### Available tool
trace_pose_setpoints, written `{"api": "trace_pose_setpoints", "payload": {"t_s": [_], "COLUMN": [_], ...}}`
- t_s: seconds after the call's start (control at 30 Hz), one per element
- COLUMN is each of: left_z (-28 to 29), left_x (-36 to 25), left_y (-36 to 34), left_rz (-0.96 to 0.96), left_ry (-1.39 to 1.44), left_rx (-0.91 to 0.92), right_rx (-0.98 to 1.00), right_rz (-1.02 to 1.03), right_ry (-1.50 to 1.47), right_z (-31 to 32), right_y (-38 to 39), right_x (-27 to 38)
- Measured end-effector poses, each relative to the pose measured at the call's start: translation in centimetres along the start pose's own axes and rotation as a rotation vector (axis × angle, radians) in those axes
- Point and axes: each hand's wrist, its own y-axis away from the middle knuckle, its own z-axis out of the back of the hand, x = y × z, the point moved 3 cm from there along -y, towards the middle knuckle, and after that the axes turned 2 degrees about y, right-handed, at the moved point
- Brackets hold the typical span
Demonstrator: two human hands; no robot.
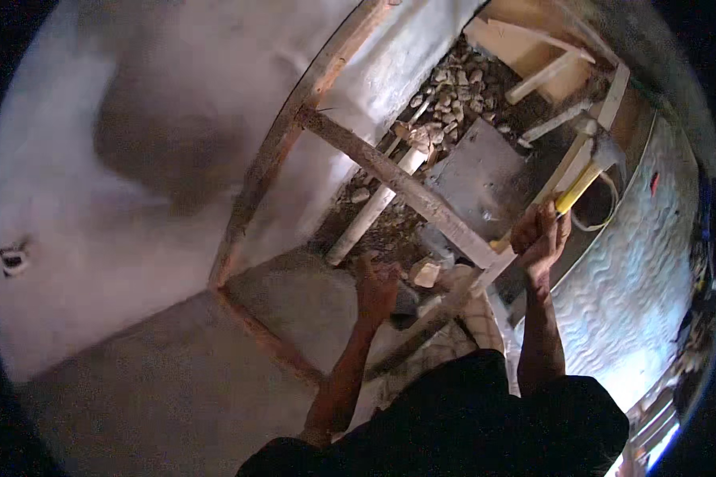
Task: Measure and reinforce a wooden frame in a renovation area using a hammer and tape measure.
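My right hand [542,237] is closed around the yellow handle of a hammer [579,189], its grey metal head raised up and to the right. Lower and to the left, my left hand [376,288] reaches inside a wooden frame [410,189] made of rough timber. It is close to the lower end of a pale pole [367,226]. Shadow and blur obscure its fingers, so any grip there is unclear. A pale block [425,273] sits just right of that hand. The frame's crossbar slants down to a corner beneath my right forearm.
Broken stones [460,89] lie along the far wall. A dark flat panel [481,171] rests beyond the crossbar, with loose boards [542,78] at far right. A wavy-patterned pale sheet [632,262] covers the right side. The plastered wall [159,159] rises on the left.
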Motion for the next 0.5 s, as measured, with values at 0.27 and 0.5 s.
{"api": "trace_pose_setpoints", "payload": {"t_s": [0.27,0.5], "left_z": [1.8,1.7], "left_x": [-2.7,-8.0], "left_y": [1.2,1.4], "left_rz": [0.117,0.218], "left_ry": [-0.214,-0.071], "left_rx": [-0.142,-0.031], "right_rx": [0.054,0.153], "right_rz": [-0.170,-0.111], "right_ry": [-0.241,0.019], "right_z": [0.3,0.4], "right_y": [-5.5,-6.8], "right_x": [3.2,5.6]}}
